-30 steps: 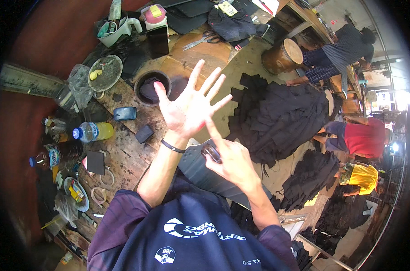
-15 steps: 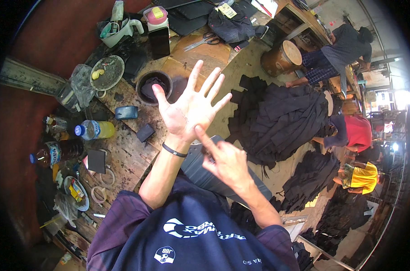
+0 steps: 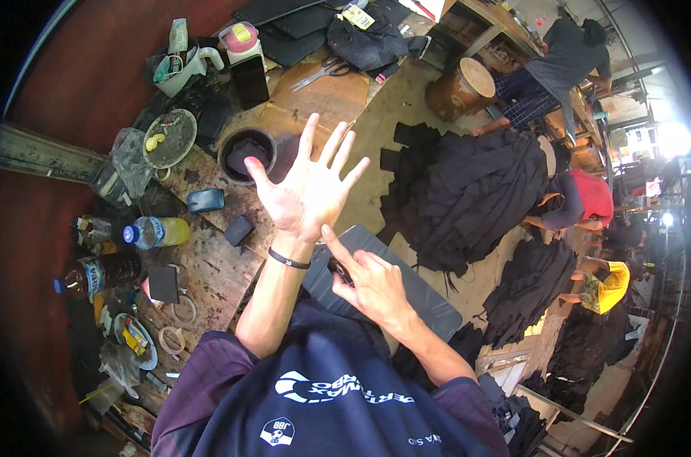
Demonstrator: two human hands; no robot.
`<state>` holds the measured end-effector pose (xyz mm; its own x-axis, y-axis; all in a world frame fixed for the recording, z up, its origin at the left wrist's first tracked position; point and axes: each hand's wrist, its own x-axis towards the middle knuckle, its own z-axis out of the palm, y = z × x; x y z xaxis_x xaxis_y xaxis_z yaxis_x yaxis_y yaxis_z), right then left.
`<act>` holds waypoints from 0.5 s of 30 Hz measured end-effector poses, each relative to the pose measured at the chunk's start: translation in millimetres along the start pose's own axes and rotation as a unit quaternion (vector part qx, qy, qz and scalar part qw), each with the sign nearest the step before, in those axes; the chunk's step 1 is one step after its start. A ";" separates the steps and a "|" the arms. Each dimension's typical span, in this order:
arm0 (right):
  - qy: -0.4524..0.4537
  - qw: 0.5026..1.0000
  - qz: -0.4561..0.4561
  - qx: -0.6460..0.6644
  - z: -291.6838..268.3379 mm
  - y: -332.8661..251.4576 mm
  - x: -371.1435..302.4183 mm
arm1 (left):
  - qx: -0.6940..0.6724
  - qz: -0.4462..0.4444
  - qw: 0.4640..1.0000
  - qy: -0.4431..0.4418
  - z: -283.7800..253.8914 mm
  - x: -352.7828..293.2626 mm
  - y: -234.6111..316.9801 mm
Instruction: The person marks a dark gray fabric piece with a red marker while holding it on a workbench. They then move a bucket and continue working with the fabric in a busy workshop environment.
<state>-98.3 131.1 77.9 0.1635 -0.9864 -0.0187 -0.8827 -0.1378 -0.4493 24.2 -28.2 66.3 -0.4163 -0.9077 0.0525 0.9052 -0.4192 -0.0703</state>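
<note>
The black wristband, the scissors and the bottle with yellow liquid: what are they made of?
The wristband looks like rubber or silicone: slim, smooth and dark. The scissors have grey, shiny, probably metal blades and dark, perhaps plastic handles. The bottle seems clear plastic; yellow shows through.

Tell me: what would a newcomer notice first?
Likely the open left hand mid-picture, palm to the camera, and the right hand pointing at its heel. Then the great heap of black pieces to their right, and the bottle of yellow liquid on the table at left.
</note>
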 end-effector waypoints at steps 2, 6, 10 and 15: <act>-0.018 1.000 0.001 -0.023 -6.8 4.9 -10.4 | 0.005 0.000 1.000 0.003 1.6 -2.1 2.4; 0.017 0.998 0.041 0.052 -17.4 9.9 -15.9 | -0.001 -0.007 1.000 -0.013 3.7 -2.7 1.9; 0.099 0.995 0.021 0.003 -11.1 1.0 -2.2 | -0.012 -0.035 0.999 -0.022 2.0 -4.0 -10.3; 0.051 0.953 0.061 0.291 -23.6 19.5 -8.5 | 0.066 -0.020 0.996 0.059 -12.5 11.1 9.6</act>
<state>-127.2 134.6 90.4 0.0064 -0.9996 -0.0292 -0.4931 0.0222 -0.8697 27.2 -42.5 53.8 -0.4520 -0.8896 -0.0661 0.8879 -0.4558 0.0620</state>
